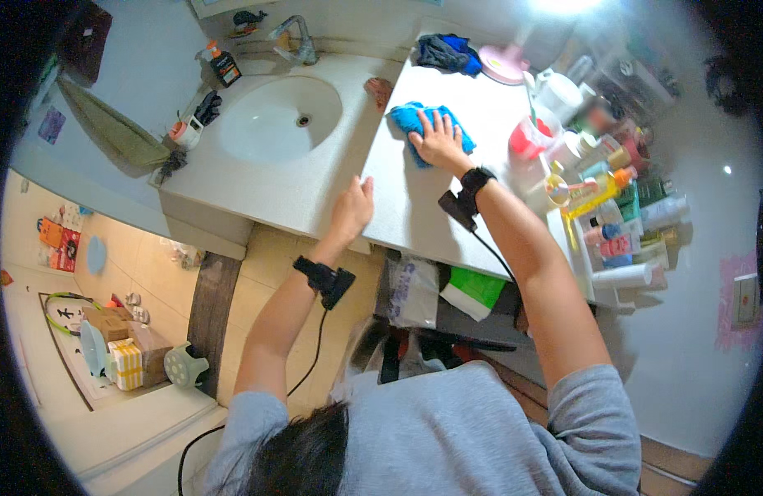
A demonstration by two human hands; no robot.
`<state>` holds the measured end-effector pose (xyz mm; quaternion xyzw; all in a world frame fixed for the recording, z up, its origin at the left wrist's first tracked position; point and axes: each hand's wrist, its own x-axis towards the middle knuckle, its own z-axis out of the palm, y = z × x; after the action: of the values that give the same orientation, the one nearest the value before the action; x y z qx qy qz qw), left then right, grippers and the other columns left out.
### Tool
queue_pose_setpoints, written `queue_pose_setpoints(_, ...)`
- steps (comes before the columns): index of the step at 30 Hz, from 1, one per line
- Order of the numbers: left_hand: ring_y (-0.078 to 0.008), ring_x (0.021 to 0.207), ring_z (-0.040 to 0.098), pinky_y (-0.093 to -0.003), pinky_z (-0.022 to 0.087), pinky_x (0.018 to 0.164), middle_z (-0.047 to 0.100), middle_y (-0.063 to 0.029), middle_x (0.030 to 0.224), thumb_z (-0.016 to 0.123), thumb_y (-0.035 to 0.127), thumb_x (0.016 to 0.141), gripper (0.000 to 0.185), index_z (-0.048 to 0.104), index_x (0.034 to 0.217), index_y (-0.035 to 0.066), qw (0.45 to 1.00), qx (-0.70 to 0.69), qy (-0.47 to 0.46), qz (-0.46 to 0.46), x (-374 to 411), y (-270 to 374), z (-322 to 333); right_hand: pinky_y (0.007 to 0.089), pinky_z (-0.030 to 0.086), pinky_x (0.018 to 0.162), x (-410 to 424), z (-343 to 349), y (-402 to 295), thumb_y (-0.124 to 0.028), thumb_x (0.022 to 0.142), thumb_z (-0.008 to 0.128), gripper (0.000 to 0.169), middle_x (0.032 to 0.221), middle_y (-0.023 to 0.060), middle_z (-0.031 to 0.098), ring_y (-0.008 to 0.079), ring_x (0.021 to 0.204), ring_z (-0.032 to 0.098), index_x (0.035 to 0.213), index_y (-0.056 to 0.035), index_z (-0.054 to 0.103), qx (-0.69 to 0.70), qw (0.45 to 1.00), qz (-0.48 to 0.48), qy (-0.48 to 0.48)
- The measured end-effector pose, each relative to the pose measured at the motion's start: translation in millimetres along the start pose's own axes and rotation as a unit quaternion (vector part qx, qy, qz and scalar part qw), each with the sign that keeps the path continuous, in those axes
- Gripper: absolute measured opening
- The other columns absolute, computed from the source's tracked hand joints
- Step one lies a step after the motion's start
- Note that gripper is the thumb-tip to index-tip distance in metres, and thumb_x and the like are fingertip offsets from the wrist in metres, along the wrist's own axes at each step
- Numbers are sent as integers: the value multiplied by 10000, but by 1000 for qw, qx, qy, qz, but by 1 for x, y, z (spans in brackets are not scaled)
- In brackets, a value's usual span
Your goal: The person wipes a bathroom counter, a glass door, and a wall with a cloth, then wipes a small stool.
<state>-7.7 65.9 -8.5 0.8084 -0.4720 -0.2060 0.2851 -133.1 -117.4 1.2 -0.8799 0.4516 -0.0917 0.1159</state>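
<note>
My right hand (442,141) holds a folded blue cloth (406,119) against the white countertop (412,192), its palm down and fingers spread over the fabric. To its left, my left hand (352,208) is at the front part of the counter, seen edge-on. I see nothing in it, but its fingers are partly hidden. A white oval sink basin (264,124) with a metal faucet (301,43) lies beyond my left hand. Each wrist wears a black strap with a small device and a cable.
Bottles, tubes and cups crowd the counter's right side, among them a red-and-white cup (530,136) and a yellow bottle (595,192). A dark-and-blue cloth (448,54) lies at the back beside a pink lamp base (502,64). A pump bottle (224,66) stands by the basin.
</note>
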Motion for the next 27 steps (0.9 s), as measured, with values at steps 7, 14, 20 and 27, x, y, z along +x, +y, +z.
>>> queue_pose_setpoints(7, -432, 802, 570, -483, 447, 710, 586, -284, 854, 306, 353, 922, 460, 457, 1046, -64, 999, -23, -27, -10, -6, 1, -4, 516, 55, 1045, 109, 7, 1, -554, 821, 333, 664, 1442, 142, 134, 356, 1328, 70, 1388, -249, 175, -9, 997, 72, -6)
queue_pose_setpoints(14, -421, 763, 583, -483, 453, 684, 596, -271, 831, 305, 352, 923, 449, 457, 1039, -55, 999, -10, -33, -3, -7, 5, -9, 518, 82, 1044, 137, 10, 10, -522, 836, 316, 631, 1435, 124, 171, 334, 1325, 115, 1381, -226, 201, -38, 997, 55, 33)
queue_pose_setpoints(20, -422, 819, 575, -474, 447, 727, 595, -275, 850, 288, 383, 923, 489, 475, 1066, -46, 1000, -11, -19, -9, 1, -8, 3, 522, 119, 1037, 73, 19, -12, -472, 836, 347, 620, 1411, 160, 215, 354, 1301, 179, 1355, -141, 270, -17, 998, -43, 45)
queue_pose_setpoints(27, -450, 892, 523, -492, 397, 782, 571, -268, 938, 286, 362, 919, 421, 496, 1012, 9, 999, -26, 14, 14, 6, -17, 8, 456, 144, 1052, -84, 12, -39, -350, 868, 375, 533, 1382, 162, 282, 327, 1290, 228, 1350, -141, 285, -4, 983, -167, 78)
